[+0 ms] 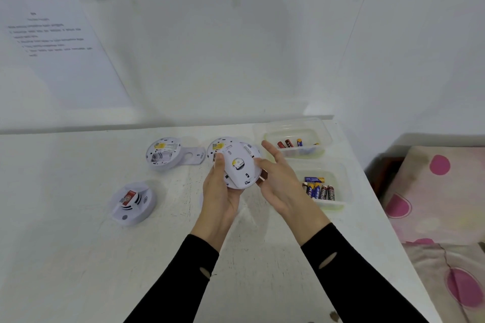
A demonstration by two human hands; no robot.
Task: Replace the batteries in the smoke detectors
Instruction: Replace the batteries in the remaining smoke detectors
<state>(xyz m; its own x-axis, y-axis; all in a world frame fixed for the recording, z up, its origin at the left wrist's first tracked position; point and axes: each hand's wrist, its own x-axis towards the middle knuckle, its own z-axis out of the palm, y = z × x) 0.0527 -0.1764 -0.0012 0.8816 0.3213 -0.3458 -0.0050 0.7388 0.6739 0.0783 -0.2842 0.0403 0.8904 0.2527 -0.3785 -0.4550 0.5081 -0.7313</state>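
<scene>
Table: you are working over a white tabletop (78,257), with a pink-spotted bedcover (441,191) lying off to your right.
Left hand: your left hand (219,191) is gripping the held smoke detector (240,165) by its left rim, with the thumb curling over the top.
Right hand: your right hand (278,183) is spreading wide with its fingers straight and its thumb touching the detector's right rim. Something small and brown is showing by the thumb, but it is too small to identify.
Held smoke detector: it is hovering above mid-table with its back facing you.
Face-up detector (132,203): it is resting near your left.
Near container (338,203): it is holding several batteries (319,190) just right of your hand.
Opened detector (162,153): it is lying farther back with its battery bay showing, beside a loose cover (194,156).
Far container (296,153): it is holding a few more cells.
Wall papers (52,47): they are hanging behind.
</scene>
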